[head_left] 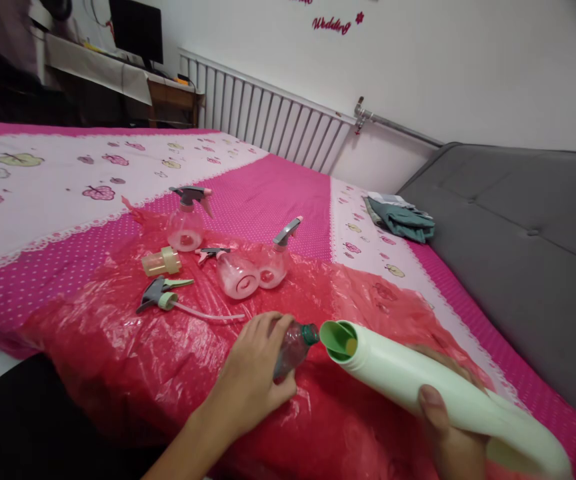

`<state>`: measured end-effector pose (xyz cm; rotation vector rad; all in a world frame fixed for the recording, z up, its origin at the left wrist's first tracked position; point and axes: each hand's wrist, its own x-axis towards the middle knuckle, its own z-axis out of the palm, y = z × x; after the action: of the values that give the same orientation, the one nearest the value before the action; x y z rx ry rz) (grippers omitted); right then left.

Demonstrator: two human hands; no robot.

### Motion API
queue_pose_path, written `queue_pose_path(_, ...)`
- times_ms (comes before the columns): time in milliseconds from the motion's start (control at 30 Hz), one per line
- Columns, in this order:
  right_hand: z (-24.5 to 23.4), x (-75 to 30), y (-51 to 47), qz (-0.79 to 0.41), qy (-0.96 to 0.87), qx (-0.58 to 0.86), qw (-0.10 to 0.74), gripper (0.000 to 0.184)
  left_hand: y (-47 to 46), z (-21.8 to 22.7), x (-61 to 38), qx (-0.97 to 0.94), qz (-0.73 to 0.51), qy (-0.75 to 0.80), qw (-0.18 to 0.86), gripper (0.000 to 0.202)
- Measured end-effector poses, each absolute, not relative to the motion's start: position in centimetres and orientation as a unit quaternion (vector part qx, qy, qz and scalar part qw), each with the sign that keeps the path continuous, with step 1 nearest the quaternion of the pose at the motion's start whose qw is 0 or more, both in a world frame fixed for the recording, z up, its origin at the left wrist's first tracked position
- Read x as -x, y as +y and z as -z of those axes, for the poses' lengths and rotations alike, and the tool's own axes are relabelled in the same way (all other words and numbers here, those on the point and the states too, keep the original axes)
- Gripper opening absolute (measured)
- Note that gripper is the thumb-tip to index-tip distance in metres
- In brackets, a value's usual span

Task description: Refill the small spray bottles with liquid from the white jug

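My left hand is wrapped round a small clear bottle with a green neck, tilted toward the right. In my right hand lies a large pale green bottle, tipped so its open green spout faces the small bottle's neck. Mouth and spout are close together; whether they touch I cannot tell. Beyond my left hand a grey and green spray trigger with a thin tube lies on the red plastic sheet. Near it is a yellowish cap-like piece.
Two clear spray bottles stand, one at the back and one to the right; a third spray bottle lies between them. Folded clothes rest by the grey headboard. A radiator lines the wall beyond the pink bed.
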<state>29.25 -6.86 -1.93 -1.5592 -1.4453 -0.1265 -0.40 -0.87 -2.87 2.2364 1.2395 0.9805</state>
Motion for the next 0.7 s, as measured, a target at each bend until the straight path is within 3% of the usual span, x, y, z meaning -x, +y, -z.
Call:
queue_pose_path(333, 2.2, -28.8, -6.8, 0.127, -0.666, 0.608, 0.414, 0.046, -0.8, 1.8, 2.2, -0.827, -0.331, 0.432, 0.140, 0.068)
queue_pose_path(700, 2.4, -28.6, -6.8, 0.125, -0.675, 0.615, 0.387, 0.042, -0.4, 2.9, 2.4, -0.832, -0.315, 0.429, 0.153, 0.063)
